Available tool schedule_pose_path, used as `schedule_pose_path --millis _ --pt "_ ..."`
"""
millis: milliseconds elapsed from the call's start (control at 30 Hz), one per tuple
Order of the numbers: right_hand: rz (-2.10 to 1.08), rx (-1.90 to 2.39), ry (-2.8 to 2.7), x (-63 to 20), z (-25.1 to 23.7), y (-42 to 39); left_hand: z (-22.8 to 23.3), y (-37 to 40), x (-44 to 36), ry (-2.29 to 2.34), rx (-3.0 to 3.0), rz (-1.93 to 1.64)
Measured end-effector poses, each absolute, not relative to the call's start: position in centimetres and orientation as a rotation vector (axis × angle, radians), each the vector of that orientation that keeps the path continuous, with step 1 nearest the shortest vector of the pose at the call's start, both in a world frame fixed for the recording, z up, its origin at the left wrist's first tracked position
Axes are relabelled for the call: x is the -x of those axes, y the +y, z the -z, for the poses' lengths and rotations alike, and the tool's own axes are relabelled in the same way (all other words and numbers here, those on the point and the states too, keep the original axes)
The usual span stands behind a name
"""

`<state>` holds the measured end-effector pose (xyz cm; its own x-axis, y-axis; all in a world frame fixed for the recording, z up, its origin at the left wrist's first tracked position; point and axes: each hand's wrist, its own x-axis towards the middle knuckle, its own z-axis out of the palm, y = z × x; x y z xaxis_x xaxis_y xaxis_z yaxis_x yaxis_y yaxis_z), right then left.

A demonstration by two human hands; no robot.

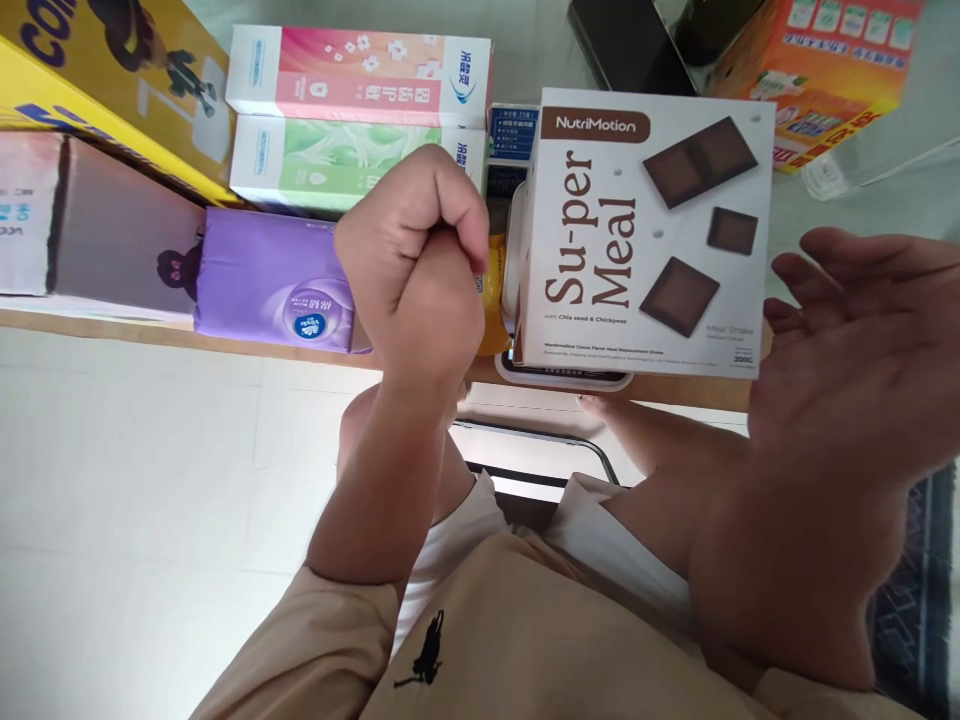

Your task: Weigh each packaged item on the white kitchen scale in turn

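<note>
My left hand is closed in a fist, with nothing showing out of it. It is over the table edge, in front of a green toothpaste box and beside a purple tissue pack. My right hand is open, palm up, with its fingers stretched out and slightly curled. Just left of it stands a white NutriMotion meal shake box with chocolate pieces printed on it. The hand overlaps the box's lower right corner; I cannot tell whether they touch.
A pink toothpaste box lies behind the green one. At left are a yellow box and a grey box. A black phone-like slab and an orange carton are at the back right. My legs are below the table edge.
</note>
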<state>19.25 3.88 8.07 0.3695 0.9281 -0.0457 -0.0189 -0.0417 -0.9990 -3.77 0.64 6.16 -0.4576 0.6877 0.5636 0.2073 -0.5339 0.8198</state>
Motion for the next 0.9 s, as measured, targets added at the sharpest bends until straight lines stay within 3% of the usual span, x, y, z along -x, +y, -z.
schedule_pose_path --millis 900 --pt "-1.198 1.272 -0.971 -18.1 -7.2 3.8 -6.9 0.2 3.4 1.392 -1.33 -2.047"
